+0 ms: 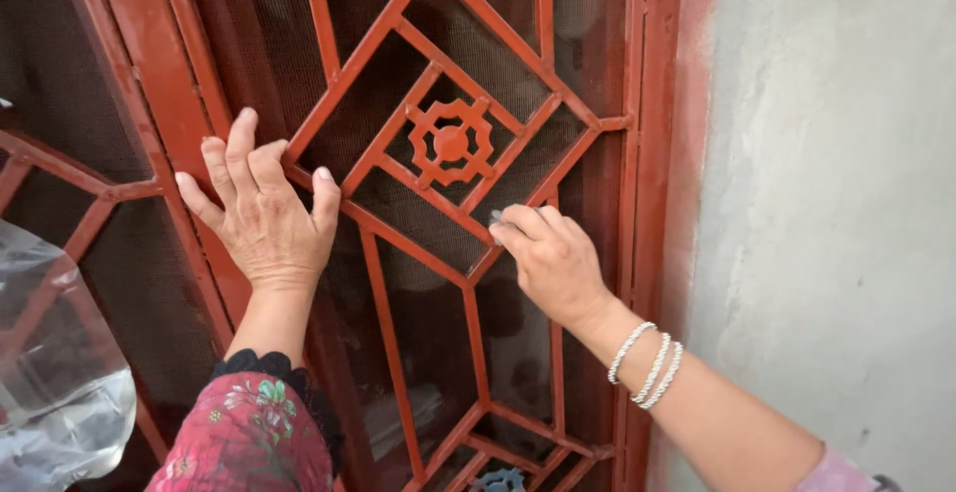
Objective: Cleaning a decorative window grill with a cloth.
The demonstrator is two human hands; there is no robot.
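Note:
A red metal grille door (398, 253) with diamond-shaped bars and dark mesh behind fills the view. My left hand (264, 218) lies flat and spread against the grille's left part, fingers pointing up. My right hand (553, 258), with white beaded bangles on the wrist, is closed on a small grey object (496, 217) pressed against a diagonal bar just below the central gear-shaped ornament (450, 141). Most of that object is hidden in my fingers.
A grey plastered wall (836, 203) stands right of the red door frame (652, 203), with red paint smeared along its edge. Clear crumpled plastic sheeting (55, 372) hangs at the lower left. A second grille panel (60, 183) sits at the left.

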